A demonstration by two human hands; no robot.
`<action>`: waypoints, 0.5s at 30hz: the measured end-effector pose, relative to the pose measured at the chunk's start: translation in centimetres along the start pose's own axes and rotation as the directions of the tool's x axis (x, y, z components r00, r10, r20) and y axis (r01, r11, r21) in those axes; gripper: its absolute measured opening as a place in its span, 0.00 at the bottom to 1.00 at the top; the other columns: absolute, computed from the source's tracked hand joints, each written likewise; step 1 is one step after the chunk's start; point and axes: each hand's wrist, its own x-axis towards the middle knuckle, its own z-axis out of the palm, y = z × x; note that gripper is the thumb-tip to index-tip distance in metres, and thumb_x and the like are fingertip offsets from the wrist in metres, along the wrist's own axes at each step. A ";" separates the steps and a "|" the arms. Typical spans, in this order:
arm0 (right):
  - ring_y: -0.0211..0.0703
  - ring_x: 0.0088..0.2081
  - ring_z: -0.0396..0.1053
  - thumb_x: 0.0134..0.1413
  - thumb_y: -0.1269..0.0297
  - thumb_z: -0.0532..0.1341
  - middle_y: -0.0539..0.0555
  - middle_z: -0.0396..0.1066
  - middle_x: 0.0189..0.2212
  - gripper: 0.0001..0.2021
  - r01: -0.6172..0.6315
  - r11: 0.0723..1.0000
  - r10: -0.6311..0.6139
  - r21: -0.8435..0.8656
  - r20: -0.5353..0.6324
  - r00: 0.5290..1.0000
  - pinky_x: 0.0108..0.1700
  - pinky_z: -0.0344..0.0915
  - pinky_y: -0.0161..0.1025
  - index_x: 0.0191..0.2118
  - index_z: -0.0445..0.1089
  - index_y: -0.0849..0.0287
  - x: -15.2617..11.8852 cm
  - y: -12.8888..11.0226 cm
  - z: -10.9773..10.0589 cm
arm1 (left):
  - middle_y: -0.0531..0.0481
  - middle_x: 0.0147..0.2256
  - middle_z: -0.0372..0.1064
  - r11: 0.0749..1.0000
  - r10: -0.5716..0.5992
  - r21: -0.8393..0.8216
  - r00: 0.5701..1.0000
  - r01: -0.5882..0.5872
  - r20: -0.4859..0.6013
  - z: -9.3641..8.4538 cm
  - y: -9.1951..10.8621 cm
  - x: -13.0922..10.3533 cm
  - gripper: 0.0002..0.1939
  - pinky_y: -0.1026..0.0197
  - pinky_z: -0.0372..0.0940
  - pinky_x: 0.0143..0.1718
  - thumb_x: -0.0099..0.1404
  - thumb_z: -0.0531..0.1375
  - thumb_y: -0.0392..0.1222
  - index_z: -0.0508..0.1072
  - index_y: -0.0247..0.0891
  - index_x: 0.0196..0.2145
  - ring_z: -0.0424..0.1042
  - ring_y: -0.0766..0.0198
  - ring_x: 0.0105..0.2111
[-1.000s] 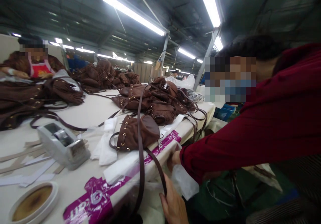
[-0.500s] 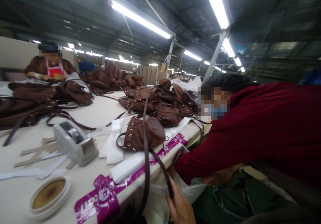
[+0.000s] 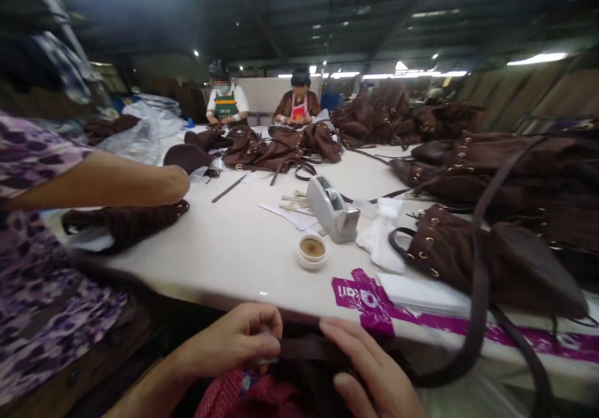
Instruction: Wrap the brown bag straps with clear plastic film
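Fingers curled, my left hand pinches the end of a dark brown strap near the table's front edge. My right hand lies around the same strap to the right, thumb and fingers on either side of it. From there the strap runs right and loops up over a brown drawstring bag with gold eyelets. Below my hands is dark material, partly hidden, above red patterned cloth.
A tape dispenser and a small round pot stand on the white table. Brown bags are heaped right. A person's arm reaches in from the left. Two people sit across the table.
The view has swung left, showing more of the table and the person at the left. My left hand has come into view on the strap; the red-sleeved person has left the view.
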 end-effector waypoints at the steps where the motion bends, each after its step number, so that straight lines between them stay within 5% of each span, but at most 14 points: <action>1: 0.57 0.53 0.72 0.63 0.50 0.56 0.56 0.73 0.54 0.21 -0.005 1.000 0.005 -0.013 0.012 1.000 0.52 0.72 0.48 0.58 0.69 0.47 1.5 -0.6 0.5 | 0.58 0.20 0.65 1.000 0.011 -0.028 1.000 -0.010 0.027 0.0 0.2 0.1 0.10 0.68 0.52 0.21 0.53 0.63 0.44 0.67 0.37 0.29 0.59 0.71 0.19; 4: 0.52 0.44 0.75 0.63 0.52 0.55 0.56 0.78 0.44 0.18 -0.088 0.996 0.079 0.032 0.218 0.973 0.45 0.73 0.44 0.53 0.72 0.51 5.1 -2.2 1.4 | 0.57 0.21 0.67 0.996 0.060 -0.079 0.989 -0.050 0.132 -0.7 0.5 0.1 0.11 0.68 0.56 0.22 0.55 0.63 0.44 0.68 0.38 0.33 0.62 0.70 0.19; 8: 0.42 0.28 0.70 0.63 0.54 0.55 0.48 0.73 0.27 0.21 -0.243 0.960 0.143 0.143 0.495 0.857 0.31 0.65 0.36 0.58 0.65 0.54 8.4 -3.8 2.0 | 0.60 0.19 0.67 0.984 0.144 -0.131 0.972 -0.121 0.185 -2.7 0.8 -0.5 0.20 0.68 0.58 0.22 0.57 0.66 0.51 0.64 0.41 0.42 0.63 0.69 0.17; 12: 0.44 0.27 0.69 0.61 0.45 0.51 0.48 0.71 0.25 0.31 -0.255 0.959 0.181 0.121 0.428 0.886 0.30 0.64 0.38 0.62 0.59 0.60 9.9 -4.7 3.3 | 0.59 0.20 0.68 0.976 0.163 -0.164 0.978 -0.140 0.133 -3.5 0.4 -0.4 0.30 0.65 0.61 0.24 0.61 0.63 0.54 0.60 0.41 0.56 0.66 0.67 0.18; 15: 0.48 0.29 0.72 0.57 0.43 0.55 0.51 0.74 0.26 0.29 -0.202 0.974 0.156 0.101 0.346 0.925 0.33 0.65 0.40 0.56 0.66 0.59 10.0 -5.0 4.4 | 0.54 0.27 0.72 0.974 0.143 -0.180 0.989 -0.136 0.030 -2.9 -0.4 0.0 0.43 0.63 0.63 0.29 0.63 0.62 0.51 0.46 0.40 0.68 0.70 0.65 0.22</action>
